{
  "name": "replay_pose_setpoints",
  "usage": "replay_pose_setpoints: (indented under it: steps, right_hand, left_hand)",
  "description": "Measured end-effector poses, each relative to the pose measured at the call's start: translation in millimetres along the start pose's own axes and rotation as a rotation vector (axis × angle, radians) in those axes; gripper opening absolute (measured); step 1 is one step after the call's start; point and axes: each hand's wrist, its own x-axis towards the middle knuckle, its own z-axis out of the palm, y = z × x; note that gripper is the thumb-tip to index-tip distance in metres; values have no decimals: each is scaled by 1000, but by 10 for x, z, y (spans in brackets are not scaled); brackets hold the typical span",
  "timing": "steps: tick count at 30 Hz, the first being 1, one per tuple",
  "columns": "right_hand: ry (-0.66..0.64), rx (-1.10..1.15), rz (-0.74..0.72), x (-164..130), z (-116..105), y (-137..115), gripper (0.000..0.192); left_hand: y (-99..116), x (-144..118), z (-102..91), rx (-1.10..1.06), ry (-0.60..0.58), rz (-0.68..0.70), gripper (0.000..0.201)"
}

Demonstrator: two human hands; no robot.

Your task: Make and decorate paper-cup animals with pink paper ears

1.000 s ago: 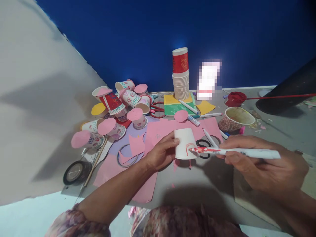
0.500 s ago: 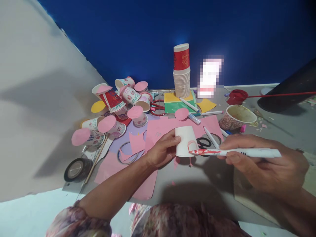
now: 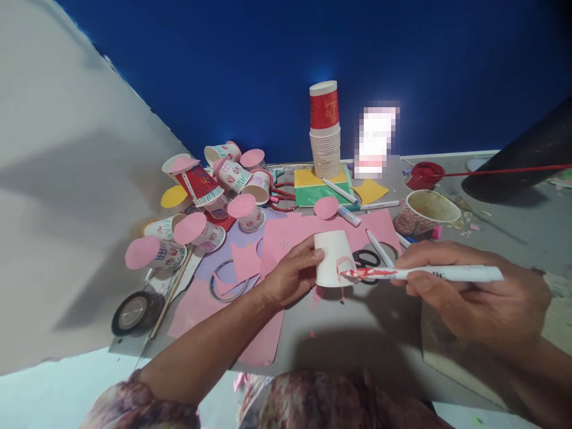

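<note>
My left hand (image 3: 295,271) is closed on a white paper cup (image 3: 331,253), held upside down with its rim facing down and its plain side towards me. A pale red curved outline shows on the cup's right side. My right hand (image 3: 478,292) grips a white marker (image 3: 462,273) whose tip end is smeared red. The marker lies almost level, and its tip touches the cup by the outline. Just behind the cup rest black-handled scissors (image 3: 367,260), partly hidden. Pink paper (image 3: 272,316) lies under my left forearm.
Several decorated cups with pink paper discs (image 3: 192,229) crowd the left side. A tall cup stack (image 3: 325,143) stands at the back on a yellow-green pack (image 3: 308,193). A patterned cup (image 3: 424,214), a roll of black tape (image 3: 134,313) and loose markers (image 3: 379,247) lie around.
The marker's tip has shifted slightly along the cup's lower right side, and the red outline reaches further down its left edge. The whole view has moved a little. Both grips stay the same.
</note>
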Motion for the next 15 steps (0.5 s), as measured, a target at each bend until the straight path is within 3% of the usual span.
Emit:
replay_pose_setpoints:
  steps: [5, 10, 15]
  right_hand:
    - [-2, 0, 5, -40, -8, 28, 8]
    - [125, -19, 152, -90, -35, 69, 4]
    - [82, 19, 82, -71, -28, 60, 4]
  left_hand:
    - [0, -6, -4, -24, -2, -19, 47]
    - [-8, 0, -10, -99, -29, -17, 45]
    - [-22, 13, -33, -86, -36, -19, 45]
